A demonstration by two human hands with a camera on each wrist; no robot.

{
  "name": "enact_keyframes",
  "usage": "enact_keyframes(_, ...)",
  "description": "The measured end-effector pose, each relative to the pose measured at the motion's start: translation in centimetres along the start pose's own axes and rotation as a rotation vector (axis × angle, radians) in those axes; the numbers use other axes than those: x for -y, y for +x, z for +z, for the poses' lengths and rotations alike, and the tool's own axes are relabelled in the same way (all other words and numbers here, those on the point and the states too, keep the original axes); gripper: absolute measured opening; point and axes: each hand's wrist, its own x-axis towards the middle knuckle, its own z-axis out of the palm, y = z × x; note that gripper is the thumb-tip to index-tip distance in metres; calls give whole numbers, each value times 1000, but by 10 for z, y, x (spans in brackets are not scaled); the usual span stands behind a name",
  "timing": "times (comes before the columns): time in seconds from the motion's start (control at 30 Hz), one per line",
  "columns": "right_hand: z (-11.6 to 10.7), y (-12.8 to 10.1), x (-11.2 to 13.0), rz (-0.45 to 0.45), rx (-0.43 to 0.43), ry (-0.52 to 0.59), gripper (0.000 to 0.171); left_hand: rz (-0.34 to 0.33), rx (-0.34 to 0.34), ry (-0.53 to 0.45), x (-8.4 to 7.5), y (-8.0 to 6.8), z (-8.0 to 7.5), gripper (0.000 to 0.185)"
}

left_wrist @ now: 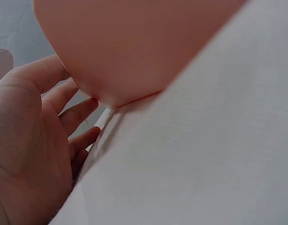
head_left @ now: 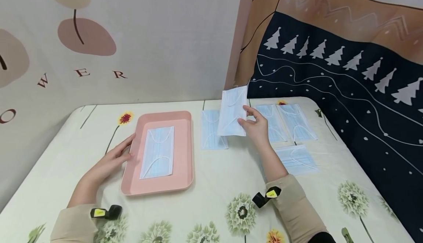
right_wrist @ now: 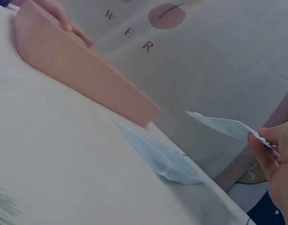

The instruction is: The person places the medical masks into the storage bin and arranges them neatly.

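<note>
**Mask in the air, tray held steady**

Right hand (head_left: 256, 127) up at centre frame, thumb and fingers pinching a pale blue face mask (head_left: 232, 111) by its lower right edge, lifted clear of the flowered tablecloth (head_left: 214, 184). Seen edge-on from the right wrist too, mask (right_wrist: 225, 125) floating free above the surface, pinched at its near end. Left hand (head_left: 114, 158) low at left, fingers straight and relaxed, resting against the left rim of the pink tray (head_left: 185, 155); no curl around it. One mask already in the tray (head_left: 158, 152), lying flat, centred. Another on the cloth (head_left: 211, 131) just right of the tray, partly behind the lifted one. Three more flat at right of centre (head_left: 294, 123).

Judged step: carry phase, pickup done, placing not yet. Next move, by the look of it: a sweep leftward over the tray, squaring up with the mask lying there, a flat lay-down and a clean release so the ear loops don't snag.
</note>
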Motion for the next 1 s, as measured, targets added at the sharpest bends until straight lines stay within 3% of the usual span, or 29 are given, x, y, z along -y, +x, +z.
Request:
enact_keyframes(0.4, 17, -16, 20, 3, 72, 141, 49, 2, 0, 9, 4, 1, -1, 68)
enact_keyframes(1.0, 40, -48, 45, -23, 162, 231, 48, -26, -2, 12, -1, 1, 0, 69)
